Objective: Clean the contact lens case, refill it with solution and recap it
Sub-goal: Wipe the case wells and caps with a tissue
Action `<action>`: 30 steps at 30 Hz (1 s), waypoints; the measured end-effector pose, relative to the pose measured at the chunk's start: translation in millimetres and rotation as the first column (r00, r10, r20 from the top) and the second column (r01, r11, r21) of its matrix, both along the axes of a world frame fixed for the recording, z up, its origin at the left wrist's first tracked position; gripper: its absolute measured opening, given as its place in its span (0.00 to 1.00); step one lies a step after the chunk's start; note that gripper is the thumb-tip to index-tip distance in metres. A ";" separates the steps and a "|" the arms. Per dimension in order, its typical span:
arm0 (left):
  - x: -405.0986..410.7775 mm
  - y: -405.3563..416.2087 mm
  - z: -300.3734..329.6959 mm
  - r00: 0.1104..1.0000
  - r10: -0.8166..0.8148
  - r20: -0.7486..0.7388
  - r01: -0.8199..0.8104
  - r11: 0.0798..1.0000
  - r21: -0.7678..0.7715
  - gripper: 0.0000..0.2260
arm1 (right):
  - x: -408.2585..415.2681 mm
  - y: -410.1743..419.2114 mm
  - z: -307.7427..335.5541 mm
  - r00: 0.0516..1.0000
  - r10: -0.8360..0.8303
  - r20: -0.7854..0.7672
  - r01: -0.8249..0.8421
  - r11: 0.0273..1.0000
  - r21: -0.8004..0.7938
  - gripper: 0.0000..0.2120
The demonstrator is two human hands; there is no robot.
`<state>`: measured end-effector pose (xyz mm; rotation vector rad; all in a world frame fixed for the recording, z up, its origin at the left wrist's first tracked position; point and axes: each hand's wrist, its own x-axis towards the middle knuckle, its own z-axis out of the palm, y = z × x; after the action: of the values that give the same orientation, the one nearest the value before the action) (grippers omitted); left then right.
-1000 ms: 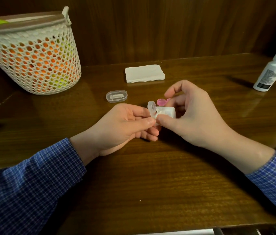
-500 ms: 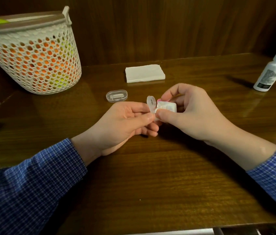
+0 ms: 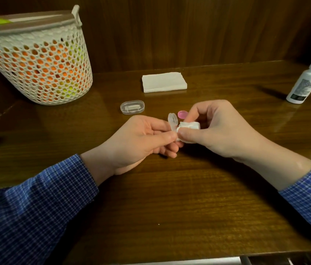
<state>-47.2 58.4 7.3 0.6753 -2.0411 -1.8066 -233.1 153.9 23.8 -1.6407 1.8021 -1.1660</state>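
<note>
A: Table [image 3: 170, 197] first, since it is the biggest thing. It is brown wood, and both arms in blue check sleeves lie on it.

B: What is near the folded napkins [image 3: 163, 81]?

A: Far to the left of them stands the white basket [image 3: 36, 60], with orange and green things inside. Far to the right of them stands the white solution bottle [image 3: 306, 81], with its cap on. Just in front of the napkins lies a small clear box [image 3: 132, 106].

B: And the hands?

A: They meet in front of the napkins, closer to us. The left hand [image 3: 139, 142] pinches the contact lens case [image 3: 172, 121] with its thumb and curled fingers, and one clear end sticks up. The right hand [image 3: 219, 131] has its fingers curled round a little tissue wad [image 3: 189, 126] and pinches it tight against the case.

B: Did anything change?

A: Yes. A moment ago the tissue hid the pink cap [image 3: 182, 114]. Now the right hand has turned a bit, and the pink cap shows again, just behind the tissue. The case has stayed in the same spot, up off the table.

B: So what does that mean?

A: I think the wiping is going on, turn by turn. The bottle is not touched yet, so filling and closing come later.
</note>
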 end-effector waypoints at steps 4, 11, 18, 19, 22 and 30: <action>-0.2 1.5 -0.8 0.999 0.025 -0.047 -0.025 1.000 0.003 0.11 | 4.2 -0.4 -2.9 0.998 -0.041 -0.052 0.037 0.996 -0.076 0.07; -2.7 4.5 -3.9 0.991 0.088 -0.105 -0.110 0.968 -0.224 0.12 | 6.8 -7.1 -7.0 0.952 -0.151 0.266 0.143 0.988 0.052 0.09; -5.5 8.8 -3.0 0.981 0.108 -0.160 -0.162 0.912 -0.376 0.12 | 4.1 -5.0 -5.1 0.936 -0.108 0.335 0.099 0.994 0.044 0.07; -4.8 8.6 -1.7 0.983 0.106 -0.149 -0.156 0.914 -0.374 0.12 | 3.8 -4.5 -5.1 0.952 -0.103 0.288 0.101 0.995 0.022 0.06; -3.4 7.7 4.3 0.991 0.081 -0.107 -0.103 0.968 -0.227 0.13 | 3.0 -3.1 -2.9 0.993 -0.108 0.054 0.111 0.992 -0.055 0.04; -2.8 -3.7 17.5 0.996 0.085 0.009 -0.084 0.948 0.307 0.22 | 1.2 4.7 2.0 0.961 -0.038 -0.272 -0.026 0.973 -0.227 0.04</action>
<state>-50.0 54.6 24.8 0.8282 -1.7135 -2.0938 -231.9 158.6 25.7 -2.0181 1.8940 -1.2376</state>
